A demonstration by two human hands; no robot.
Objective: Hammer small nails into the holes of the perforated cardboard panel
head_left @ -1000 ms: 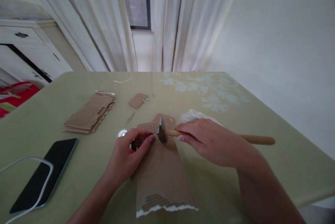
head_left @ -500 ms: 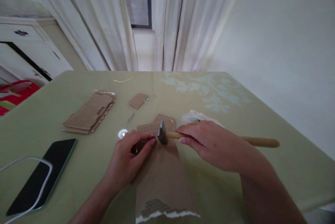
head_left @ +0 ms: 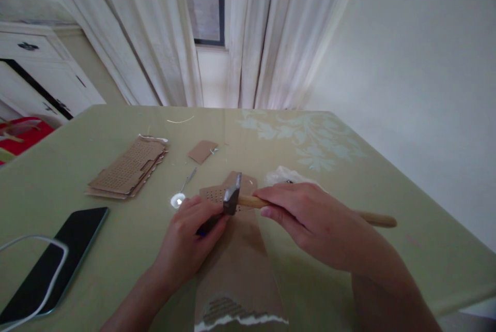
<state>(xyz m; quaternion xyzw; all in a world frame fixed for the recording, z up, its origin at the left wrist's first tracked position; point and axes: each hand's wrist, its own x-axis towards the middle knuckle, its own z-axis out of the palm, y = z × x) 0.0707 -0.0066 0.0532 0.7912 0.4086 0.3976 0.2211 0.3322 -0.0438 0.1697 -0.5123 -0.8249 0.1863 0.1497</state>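
Observation:
My right hand (head_left: 304, 215) is closed around the wooden handle of a hammer (head_left: 248, 201), close to its metal head. The head is at the fingertips of my left hand (head_left: 196, 234), over a strip of brown cardboard (head_left: 240, 265) with a torn near end. My left thumb and forefinger are pinched together; what they hold is hidden behind the hammer head. Under that hand a dark object with a bit of blue shows in part. Beyond it lies a piece of cardboard with rows of small holes (head_left: 213, 194), partly covered by my hand and the hammer.
To the left are a stack of perforated cardboard (head_left: 127, 166) and a phone (head_left: 58, 259) with a white cable (head_left: 58, 280) across it. Farther up lie a small cardboard piece (head_left: 202, 151), a thin metal tool (head_left: 188, 178), a round white item (head_left: 177, 200) and a clear plastic bag (head_left: 284, 175).
The hammer head has shifted left onto my left fingertips, covering the small bit that showed between them. The whole view has also moved slightly.

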